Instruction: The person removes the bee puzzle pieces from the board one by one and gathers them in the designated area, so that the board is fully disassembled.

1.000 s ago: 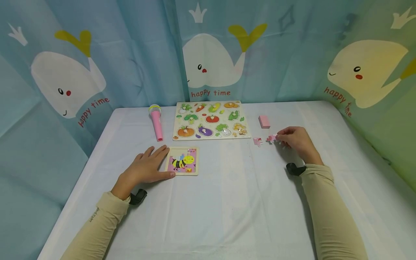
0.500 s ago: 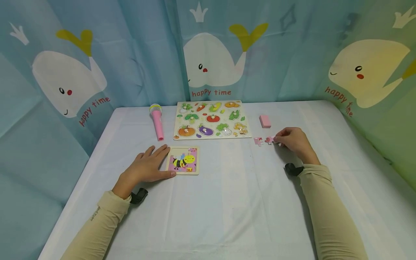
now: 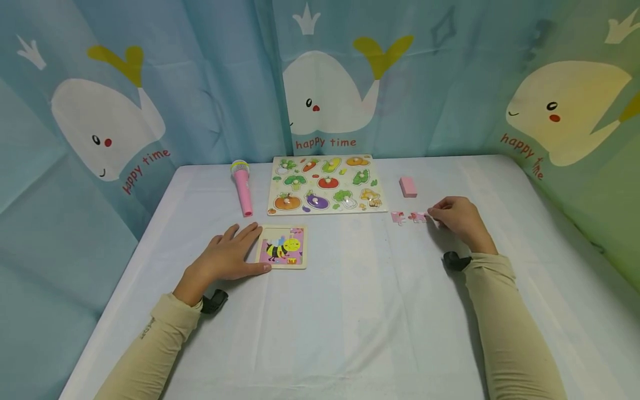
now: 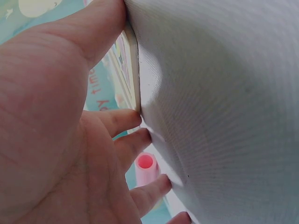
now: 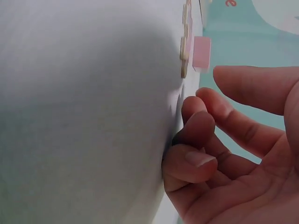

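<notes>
My left hand, fingers spread, rests along the left side of a small square bee puzzle. Its thumb touches the near left corner and its forefinger the far left one. Part of the bee puzzle's upper left shows bare wood. To the right lie two pink jigsaw pieces, a left piece and a right piece, side by side on the cloth. My right hand is just right of them; in the right wrist view its thumb and forefinger are apart with nothing between them, and the other fingers curl loosely.
A vegetable peg board lies at the back of the white-covered table. Left of it is a pink toy microphone, and to its right a pink block. A whale-print curtain closes off the back.
My right hand lowered a jigsaw piece beside the other one, let it go and drew slightly right. My left hand has stayed at the bee puzzle.
</notes>
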Demonstrator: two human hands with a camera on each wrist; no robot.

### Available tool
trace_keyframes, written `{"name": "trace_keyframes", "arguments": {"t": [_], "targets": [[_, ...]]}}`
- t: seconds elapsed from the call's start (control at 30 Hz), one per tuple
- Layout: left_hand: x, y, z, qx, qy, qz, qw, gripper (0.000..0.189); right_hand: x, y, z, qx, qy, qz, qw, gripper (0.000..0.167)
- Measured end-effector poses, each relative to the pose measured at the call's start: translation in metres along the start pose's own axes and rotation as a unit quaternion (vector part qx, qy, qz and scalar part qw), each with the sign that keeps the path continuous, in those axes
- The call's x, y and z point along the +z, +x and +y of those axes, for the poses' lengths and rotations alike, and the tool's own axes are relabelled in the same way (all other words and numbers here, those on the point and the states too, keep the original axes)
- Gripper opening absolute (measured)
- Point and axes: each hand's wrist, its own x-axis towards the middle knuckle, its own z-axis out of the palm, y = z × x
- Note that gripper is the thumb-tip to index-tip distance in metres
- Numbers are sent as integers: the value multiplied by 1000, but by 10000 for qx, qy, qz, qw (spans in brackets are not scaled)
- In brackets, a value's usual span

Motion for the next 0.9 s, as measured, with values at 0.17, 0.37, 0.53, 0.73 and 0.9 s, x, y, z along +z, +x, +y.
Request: {"name": "trace_keyframes", "arguments": {"t": [0.17, 0.37, 0.53, 0.73, 0.9], "targets": [[-2, -2, 1, 12, -8, -8, 10000, 102, -3, -4, -7, -144, 131, 134, 9997, 36], [-1, -2, 2, 32, 15, -24, 10000, 102, -4, -8, -23, -619, 122, 338, 9974, 37], [-1, -2, 1, 67, -24, 37, 10000, 102, 2, -11, -44, -1112, 98, 579, 9921, 32], [0, 0, -1, 15, -23, 24, 10000, 101, 20, -10, -75, -1662, 68, 525, 9847, 24], [1, 2, -2, 6, 9, -9, 10000, 101, 40, -8, -99, -2064, 90, 221, 9782, 18]]}}
